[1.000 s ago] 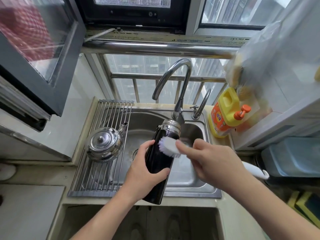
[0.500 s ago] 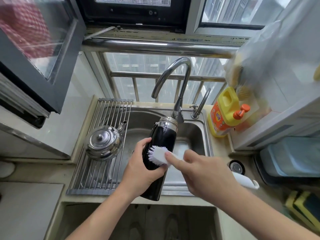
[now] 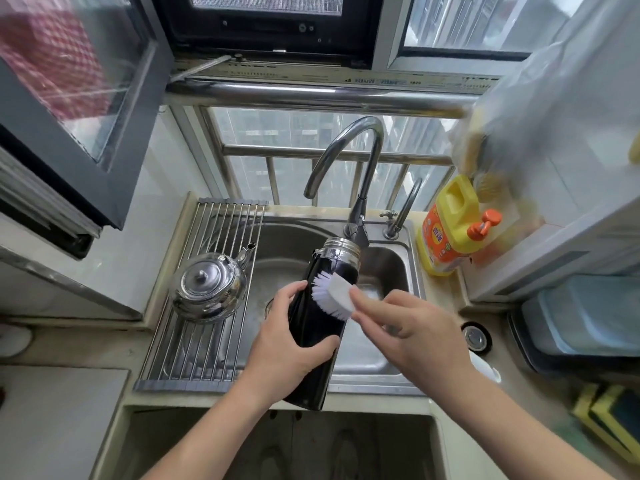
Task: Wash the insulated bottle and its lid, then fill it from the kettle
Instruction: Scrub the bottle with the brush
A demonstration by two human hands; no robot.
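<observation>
Two hands are seen over the sink. At left, the kettle is stood on the rack. The black bottle, tilted and uncapped, is gripped round its lower body by the left hand. The brush is pressed on its upper side, grasped by the right hand.

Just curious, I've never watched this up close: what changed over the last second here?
The right hand slid the brush down the bottle toward the left hand, then back up toward the neck. Nothing was taken hold of or let go. The left hand's grip on the bottle and the kettle on the rack stayed as they were.
</observation>
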